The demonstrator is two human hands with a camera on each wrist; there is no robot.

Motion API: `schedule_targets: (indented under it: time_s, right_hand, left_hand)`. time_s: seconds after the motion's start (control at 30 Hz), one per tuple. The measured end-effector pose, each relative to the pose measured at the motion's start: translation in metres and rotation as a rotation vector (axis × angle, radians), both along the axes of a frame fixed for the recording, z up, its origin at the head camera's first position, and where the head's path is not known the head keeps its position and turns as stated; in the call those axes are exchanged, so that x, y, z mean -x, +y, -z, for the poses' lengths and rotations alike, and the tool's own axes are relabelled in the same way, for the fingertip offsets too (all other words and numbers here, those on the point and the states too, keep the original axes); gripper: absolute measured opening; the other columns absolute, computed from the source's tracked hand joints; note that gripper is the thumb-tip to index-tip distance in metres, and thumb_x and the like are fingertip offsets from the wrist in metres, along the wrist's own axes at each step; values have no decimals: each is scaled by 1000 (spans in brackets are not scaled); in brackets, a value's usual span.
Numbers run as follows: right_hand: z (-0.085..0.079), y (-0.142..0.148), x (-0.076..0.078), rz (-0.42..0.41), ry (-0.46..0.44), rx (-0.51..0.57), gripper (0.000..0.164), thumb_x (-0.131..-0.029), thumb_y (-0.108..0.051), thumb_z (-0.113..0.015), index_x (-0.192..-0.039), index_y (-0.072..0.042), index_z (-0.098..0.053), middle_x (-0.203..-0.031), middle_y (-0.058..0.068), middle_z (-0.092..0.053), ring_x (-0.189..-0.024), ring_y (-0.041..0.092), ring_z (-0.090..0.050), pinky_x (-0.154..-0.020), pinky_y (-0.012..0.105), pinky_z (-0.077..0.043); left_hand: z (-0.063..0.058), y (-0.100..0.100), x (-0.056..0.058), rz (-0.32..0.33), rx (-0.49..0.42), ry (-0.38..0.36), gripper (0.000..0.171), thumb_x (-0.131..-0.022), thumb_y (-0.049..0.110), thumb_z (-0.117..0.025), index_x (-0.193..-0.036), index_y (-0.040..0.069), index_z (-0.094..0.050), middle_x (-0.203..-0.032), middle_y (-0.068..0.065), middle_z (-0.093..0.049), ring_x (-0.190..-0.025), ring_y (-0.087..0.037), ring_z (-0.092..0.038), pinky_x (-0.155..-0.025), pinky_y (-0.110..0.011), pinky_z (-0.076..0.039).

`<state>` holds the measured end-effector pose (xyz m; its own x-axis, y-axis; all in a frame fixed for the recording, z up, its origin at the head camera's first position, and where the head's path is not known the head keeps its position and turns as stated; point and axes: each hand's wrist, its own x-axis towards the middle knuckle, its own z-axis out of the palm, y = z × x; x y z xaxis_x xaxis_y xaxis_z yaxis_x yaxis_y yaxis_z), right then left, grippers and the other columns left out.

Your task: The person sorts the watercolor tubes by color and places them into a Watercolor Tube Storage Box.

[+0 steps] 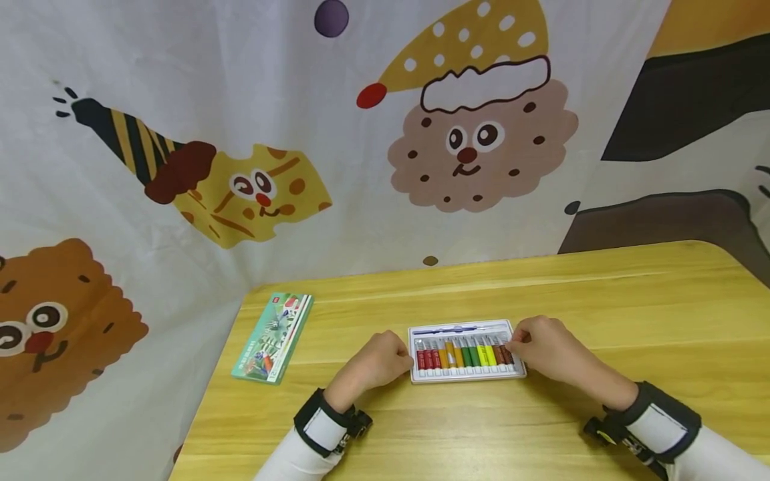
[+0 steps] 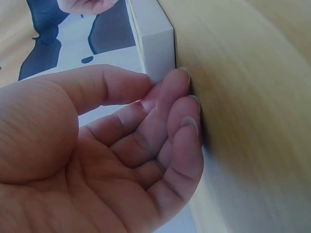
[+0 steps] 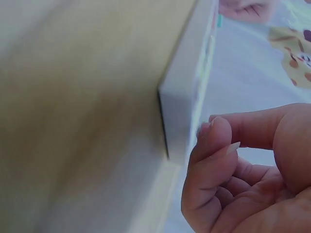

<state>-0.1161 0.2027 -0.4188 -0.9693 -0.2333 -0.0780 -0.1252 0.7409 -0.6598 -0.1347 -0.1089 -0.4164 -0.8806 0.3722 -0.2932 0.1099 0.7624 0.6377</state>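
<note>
A white tray of paint tubes (image 1: 466, 379) lies flat on the table between both hands. Its tubes (image 1: 466, 356) run in a row from red through orange, green and yellow to brown. Above them lies a slim blue-handled brush (image 1: 448, 330). My left hand (image 1: 380, 361) pinches the tray's left end; in the left wrist view the thumb and curled fingers meet at the corner of the white tray (image 2: 158, 56). At the right end, the thumb and index finger of my right hand (image 1: 544, 347) come together over the rim beside the brown tubes. Whether they pinch something is hidden.
A green printed box (image 1: 273, 339) lies at the left of the wooden table (image 1: 457, 427). Behind the table hangs a white cloth (image 1: 355, 220) with cartoon figures. Each wrist carries a strapped camera, such as the right wrist camera (image 1: 601, 431).
</note>
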Motion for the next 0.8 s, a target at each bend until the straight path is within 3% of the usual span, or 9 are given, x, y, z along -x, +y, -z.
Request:
schedule_targets:
  time_s: [0.33, 0.8]
  right_hand:
    - [-8, 18, 9, 25, -46, -12, 13, -97, -8, -66, -93, 1, -75, -69, 1, -55, -59, 16, -49, -51, 27, -37]
    - [1, 20, 8, -40, -135, -9, 17, -96, -6, -65, -83, -6, -76, -65, 0, -62, -57, 15, -56, -52, 30, -46]
  left_hand:
    - [-1, 0, -1, 0, -2, -12, 44, -93, 7, -66, -54, 16, -49, -50, 9, -33, -46, -9, -34, -46, -24, -26]
    - [-2, 0, 0, -6, -3, -6, 42, -93, 7, -65, -54, 15, -50, -50, 9, -34, -46, -9, -34, -46, -25, -26]
